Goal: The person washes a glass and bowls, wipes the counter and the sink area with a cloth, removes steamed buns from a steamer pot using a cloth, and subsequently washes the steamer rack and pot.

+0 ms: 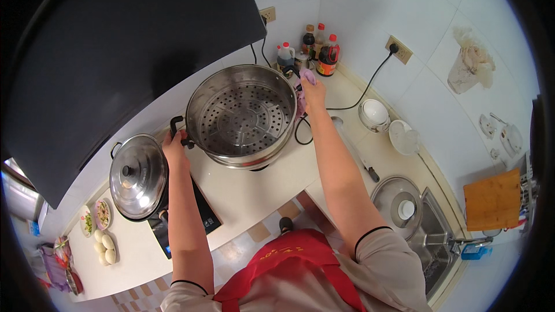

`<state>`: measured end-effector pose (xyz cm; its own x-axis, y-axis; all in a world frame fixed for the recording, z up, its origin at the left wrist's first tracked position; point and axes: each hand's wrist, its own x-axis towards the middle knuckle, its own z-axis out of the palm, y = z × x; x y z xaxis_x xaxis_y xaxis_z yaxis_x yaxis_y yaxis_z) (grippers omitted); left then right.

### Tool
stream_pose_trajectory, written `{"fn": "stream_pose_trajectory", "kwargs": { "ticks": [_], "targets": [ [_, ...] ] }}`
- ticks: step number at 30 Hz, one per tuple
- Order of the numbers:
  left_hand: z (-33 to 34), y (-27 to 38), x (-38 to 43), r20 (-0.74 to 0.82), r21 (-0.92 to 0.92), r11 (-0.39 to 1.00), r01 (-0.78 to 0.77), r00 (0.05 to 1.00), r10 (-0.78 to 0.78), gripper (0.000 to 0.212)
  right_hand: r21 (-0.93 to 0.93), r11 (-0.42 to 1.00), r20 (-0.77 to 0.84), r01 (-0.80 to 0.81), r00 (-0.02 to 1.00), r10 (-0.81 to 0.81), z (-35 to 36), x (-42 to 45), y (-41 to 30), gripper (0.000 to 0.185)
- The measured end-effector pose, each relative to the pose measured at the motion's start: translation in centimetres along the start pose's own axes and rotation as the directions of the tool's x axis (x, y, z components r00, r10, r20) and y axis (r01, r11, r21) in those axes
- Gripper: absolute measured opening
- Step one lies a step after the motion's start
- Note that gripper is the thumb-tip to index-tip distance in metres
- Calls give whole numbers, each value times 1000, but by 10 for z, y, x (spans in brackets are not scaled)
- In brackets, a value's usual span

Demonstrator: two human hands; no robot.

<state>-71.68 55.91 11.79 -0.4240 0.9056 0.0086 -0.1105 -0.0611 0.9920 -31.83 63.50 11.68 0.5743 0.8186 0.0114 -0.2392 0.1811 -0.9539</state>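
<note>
A large stainless-steel steamer pot (243, 117) with a perforated bottom stands uncovered over the counter in front of me. My left hand (177, 145) grips its black side handle at the left. At the right rim, my right hand (313, 91) holds a pink cloth (300, 106) against the other black handle. Left of my left forearm, a pan with a domed glass lid (138, 177) rests on a black induction cooktop (201, 212). The lower part of the steamer and what it stands on are mostly hidden.
Sauce bottles (327, 56) stand in the back corner. A power cord (368, 91) runs to the wall socket. To the right are bowls (373, 115), a long-handled utensil (357, 151) and a lid (396, 208) beside the sink (433, 264). Small dishes (102, 214) and pale oval items (105, 247) lie left.
</note>
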Motion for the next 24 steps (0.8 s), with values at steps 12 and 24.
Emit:
{"fn": "stream_pose_trajectory", "kwargs": {
  "ticks": [12,24],
  "targets": [
    [101,102,-132,328,-246,962,-121,923,200,30,-54,992,-137,115,983,-122,-199,-47,-135,22],
    [231,6,-420,900,-14,947,322,416,-128,34,-404,914,-674,-22,683,-282,-585,-363,-241,18]
  ]
}}
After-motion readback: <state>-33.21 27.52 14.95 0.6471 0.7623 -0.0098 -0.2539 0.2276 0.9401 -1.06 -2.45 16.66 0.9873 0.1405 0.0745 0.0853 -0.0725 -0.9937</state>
